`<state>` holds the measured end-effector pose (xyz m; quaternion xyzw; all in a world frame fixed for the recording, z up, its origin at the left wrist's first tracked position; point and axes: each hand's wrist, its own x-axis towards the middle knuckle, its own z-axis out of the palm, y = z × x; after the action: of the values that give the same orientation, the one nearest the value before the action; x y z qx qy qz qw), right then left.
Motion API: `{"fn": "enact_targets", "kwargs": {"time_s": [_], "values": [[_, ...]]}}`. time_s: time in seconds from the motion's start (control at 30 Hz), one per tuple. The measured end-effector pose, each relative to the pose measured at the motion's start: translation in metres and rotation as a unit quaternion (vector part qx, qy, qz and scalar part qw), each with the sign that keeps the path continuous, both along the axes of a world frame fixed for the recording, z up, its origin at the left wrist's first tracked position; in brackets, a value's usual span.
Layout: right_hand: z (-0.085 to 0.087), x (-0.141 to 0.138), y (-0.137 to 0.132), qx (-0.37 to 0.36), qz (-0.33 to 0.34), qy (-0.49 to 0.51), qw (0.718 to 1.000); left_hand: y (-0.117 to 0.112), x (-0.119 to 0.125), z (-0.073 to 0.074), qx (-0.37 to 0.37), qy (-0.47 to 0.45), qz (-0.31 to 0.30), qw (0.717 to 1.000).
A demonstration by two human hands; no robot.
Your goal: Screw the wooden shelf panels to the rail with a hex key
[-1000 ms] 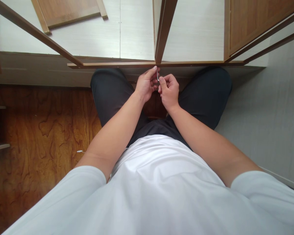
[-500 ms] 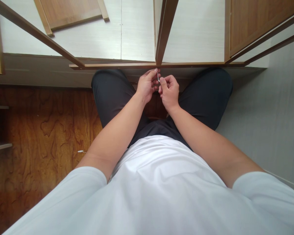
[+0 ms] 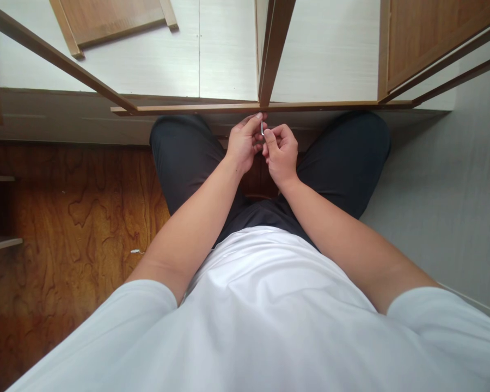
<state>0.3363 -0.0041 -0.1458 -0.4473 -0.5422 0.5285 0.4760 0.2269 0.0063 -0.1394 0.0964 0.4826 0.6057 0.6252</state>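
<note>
Between my hands is a small bent metal hex key (image 3: 262, 128), its long part pointing at the wooden rail. My right hand (image 3: 281, 152) pinches its near end between thumb and fingers. The thumb and fingertips of my left hand (image 3: 245, 140) close around the far end, just under the edge of the wooden rail (image 3: 196, 109). An upright wooden post (image 3: 274, 51) meets this rail right above my fingertips. The far tip of the key is hidden by my left fingers, so I cannot see what it sits in.
A wooden panel with legs (image 3: 118, 19) lies on the white surface (image 3: 228, 60) at the back left. Another wooden panel (image 3: 441, 41) stands at the right inside slanting bars. The brown wooden floor (image 3: 85, 207) is at the left, with a small white scrap (image 3: 137, 251).
The hex key and my right fingertips have shifted very slightly left. The view has moved a little; my left hand keeps its place at the rail.
</note>
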Motion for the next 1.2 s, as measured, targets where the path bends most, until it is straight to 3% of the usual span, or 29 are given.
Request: {"fn": "enact_targets", "kwargs": {"time_s": [0.17,0.53,0.9,1.2], "values": [[-0.001,-0.001,-0.001,-0.011,-0.006,0.006,1.0,0.0,0.0,0.001,-0.002,-0.002,-0.003,1.0],[-0.003,-0.001,0.001,-0.053,-0.003,0.02,0.998,0.004,-0.002,-0.011,-0.01,-0.006,-0.026,1.0],[-0.005,-0.001,0.002,-0.143,0.025,0.081,0.986,0.005,-0.002,-0.008,0.006,-0.009,-0.018,1.0],[-0.001,-0.002,0.0,-0.099,0.015,0.061,0.993,0.003,-0.002,-0.006,0.001,-0.015,-0.003,1.0]]}}
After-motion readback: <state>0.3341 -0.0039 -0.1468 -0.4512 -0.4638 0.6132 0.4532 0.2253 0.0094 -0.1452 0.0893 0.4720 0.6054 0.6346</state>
